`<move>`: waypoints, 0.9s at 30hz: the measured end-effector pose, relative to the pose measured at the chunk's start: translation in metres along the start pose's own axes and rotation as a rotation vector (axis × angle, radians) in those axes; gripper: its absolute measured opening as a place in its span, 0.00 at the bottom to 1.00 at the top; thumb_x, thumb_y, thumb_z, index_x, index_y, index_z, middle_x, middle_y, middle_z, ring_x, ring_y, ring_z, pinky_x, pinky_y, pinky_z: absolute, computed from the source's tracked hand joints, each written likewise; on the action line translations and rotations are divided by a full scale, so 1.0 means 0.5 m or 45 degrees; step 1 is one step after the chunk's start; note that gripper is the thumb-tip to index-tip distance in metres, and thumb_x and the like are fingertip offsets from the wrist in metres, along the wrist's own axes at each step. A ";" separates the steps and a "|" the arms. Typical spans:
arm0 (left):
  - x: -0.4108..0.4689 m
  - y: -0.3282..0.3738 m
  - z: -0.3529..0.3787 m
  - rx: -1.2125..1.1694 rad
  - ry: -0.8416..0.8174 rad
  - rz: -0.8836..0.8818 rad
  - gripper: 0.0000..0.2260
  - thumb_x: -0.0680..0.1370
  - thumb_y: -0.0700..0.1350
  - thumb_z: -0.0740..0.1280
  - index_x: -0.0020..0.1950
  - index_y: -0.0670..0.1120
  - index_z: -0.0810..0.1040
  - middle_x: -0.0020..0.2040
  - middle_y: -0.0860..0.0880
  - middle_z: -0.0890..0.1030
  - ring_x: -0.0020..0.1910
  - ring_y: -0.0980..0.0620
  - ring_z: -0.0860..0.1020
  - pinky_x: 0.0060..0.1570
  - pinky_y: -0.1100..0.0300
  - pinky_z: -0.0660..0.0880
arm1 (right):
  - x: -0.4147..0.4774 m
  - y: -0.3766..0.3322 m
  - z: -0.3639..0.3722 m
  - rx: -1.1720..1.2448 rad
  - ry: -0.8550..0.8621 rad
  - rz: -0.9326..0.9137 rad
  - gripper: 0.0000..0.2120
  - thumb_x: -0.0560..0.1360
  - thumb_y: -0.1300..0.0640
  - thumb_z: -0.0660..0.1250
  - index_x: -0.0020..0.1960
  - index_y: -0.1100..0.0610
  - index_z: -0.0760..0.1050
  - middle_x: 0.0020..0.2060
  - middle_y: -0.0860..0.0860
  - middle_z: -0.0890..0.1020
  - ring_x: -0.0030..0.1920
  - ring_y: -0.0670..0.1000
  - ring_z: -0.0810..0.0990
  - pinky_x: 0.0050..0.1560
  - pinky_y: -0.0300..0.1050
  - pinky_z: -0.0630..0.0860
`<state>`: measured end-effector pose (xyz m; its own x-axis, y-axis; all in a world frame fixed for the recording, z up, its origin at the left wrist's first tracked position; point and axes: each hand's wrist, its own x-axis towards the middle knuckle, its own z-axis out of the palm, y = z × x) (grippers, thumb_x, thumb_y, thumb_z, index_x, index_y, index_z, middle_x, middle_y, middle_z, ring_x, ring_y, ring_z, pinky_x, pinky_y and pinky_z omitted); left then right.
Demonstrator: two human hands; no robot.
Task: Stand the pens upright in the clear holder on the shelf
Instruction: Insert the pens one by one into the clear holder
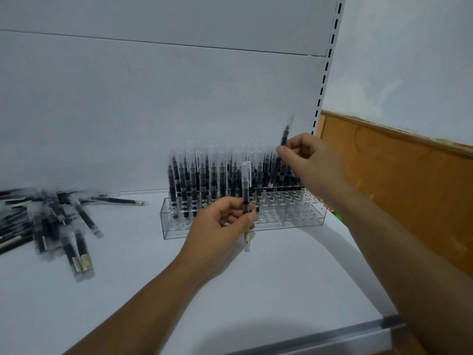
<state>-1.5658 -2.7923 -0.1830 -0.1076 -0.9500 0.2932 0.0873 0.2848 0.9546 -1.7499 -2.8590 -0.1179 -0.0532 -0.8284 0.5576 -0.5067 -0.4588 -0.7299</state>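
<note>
A clear holder (302, 219) stands on the white shelf (256, 283), its left and back holes filled with several upright black pens (204, 180). The holes at its front right are bare. My left hand (222, 224) pinches one black pen (246, 190) upright, just in front of the holder's middle. Over the holder's right part, my right hand (307, 157) pinches another pen (284, 135), tilted, with its lower end down among the standing pens. A pile of loose pens (51, 221) lies on the shelf at the left.
The shelf's white back panel rises behind the holder, with a slotted upright post (325, 75) at its right. An orange-brown wall panel (399, 180) lies to the right of the shelf. A metal strip (332, 334) edges the shelf's front.
</note>
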 end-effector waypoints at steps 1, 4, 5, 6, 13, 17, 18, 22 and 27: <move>0.000 0.000 0.000 -0.008 -0.004 0.002 0.06 0.74 0.34 0.69 0.46 0.44 0.80 0.46 0.37 0.82 0.43 0.48 0.79 0.36 0.71 0.74 | 0.002 0.002 0.003 -0.016 -0.012 0.002 0.07 0.77 0.53 0.69 0.48 0.57 0.79 0.36 0.50 0.78 0.35 0.46 0.74 0.37 0.41 0.73; 0.000 -0.001 0.000 -0.010 -0.009 0.000 0.06 0.74 0.34 0.69 0.46 0.44 0.81 0.45 0.39 0.81 0.43 0.48 0.79 0.36 0.71 0.74 | 0.001 0.010 0.011 -0.112 -0.062 0.016 0.08 0.76 0.51 0.70 0.48 0.56 0.80 0.39 0.53 0.82 0.36 0.46 0.75 0.37 0.38 0.72; 0.000 -0.001 0.000 0.004 -0.008 0.002 0.05 0.74 0.35 0.70 0.46 0.44 0.81 0.45 0.38 0.81 0.43 0.49 0.79 0.37 0.70 0.74 | 0.000 0.012 0.013 -0.167 -0.092 0.019 0.08 0.76 0.51 0.70 0.48 0.56 0.79 0.39 0.52 0.82 0.36 0.45 0.75 0.37 0.36 0.72; 0.000 0.000 -0.001 0.018 -0.008 0.003 0.05 0.74 0.35 0.70 0.47 0.44 0.81 0.46 0.37 0.82 0.43 0.49 0.79 0.37 0.70 0.74 | -0.002 0.014 0.014 -0.229 -0.135 0.024 0.08 0.76 0.50 0.70 0.47 0.55 0.79 0.38 0.51 0.81 0.36 0.45 0.75 0.37 0.36 0.71; -0.003 0.001 -0.001 0.001 -0.022 -0.005 0.05 0.75 0.34 0.69 0.47 0.43 0.80 0.47 0.35 0.80 0.43 0.49 0.78 0.35 0.71 0.74 | -0.006 0.022 0.012 -0.560 -0.298 0.006 0.08 0.76 0.47 0.68 0.44 0.52 0.76 0.34 0.45 0.76 0.34 0.43 0.71 0.35 0.40 0.68; -0.003 0.002 -0.001 0.015 -0.020 -0.008 0.05 0.75 0.34 0.69 0.48 0.43 0.80 0.47 0.36 0.81 0.43 0.49 0.79 0.35 0.71 0.73 | -0.006 0.007 0.009 -0.712 -0.416 -0.013 0.11 0.76 0.48 0.69 0.37 0.48 0.72 0.33 0.44 0.75 0.34 0.43 0.72 0.33 0.39 0.66; -0.003 0.001 -0.001 0.026 -0.013 -0.005 0.05 0.75 0.35 0.69 0.48 0.43 0.80 0.48 0.35 0.81 0.43 0.49 0.79 0.35 0.71 0.73 | -0.007 0.008 0.012 -0.749 -0.439 -0.011 0.13 0.76 0.48 0.69 0.35 0.47 0.71 0.32 0.44 0.75 0.34 0.44 0.72 0.34 0.40 0.67; -0.003 0.000 -0.001 0.014 -0.009 -0.013 0.05 0.75 0.35 0.69 0.48 0.43 0.81 0.48 0.35 0.81 0.44 0.48 0.79 0.37 0.71 0.74 | -0.012 0.019 0.010 -0.780 -0.403 0.036 0.11 0.76 0.44 0.68 0.38 0.49 0.76 0.34 0.44 0.78 0.35 0.45 0.74 0.37 0.43 0.72; -0.001 -0.003 -0.002 0.022 -0.025 -0.001 0.06 0.75 0.35 0.70 0.48 0.43 0.81 0.44 0.41 0.81 0.42 0.50 0.79 0.41 0.69 0.76 | -0.048 -0.001 -0.007 -0.443 -0.316 0.030 0.09 0.76 0.46 0.68 0.44 0.51 0.81 0.34 0.47 0.80 0.34 0.45 0.76 0.35 0.39 0.71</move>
<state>-1.5647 -2.7922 -0.1845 -0.1269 -0.9476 0.2931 0.0697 0.2863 0.9556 -1.7512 -2.8379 -0.1296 0.1191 -0.9091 0.3993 -0.7705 -0.3383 -0.5403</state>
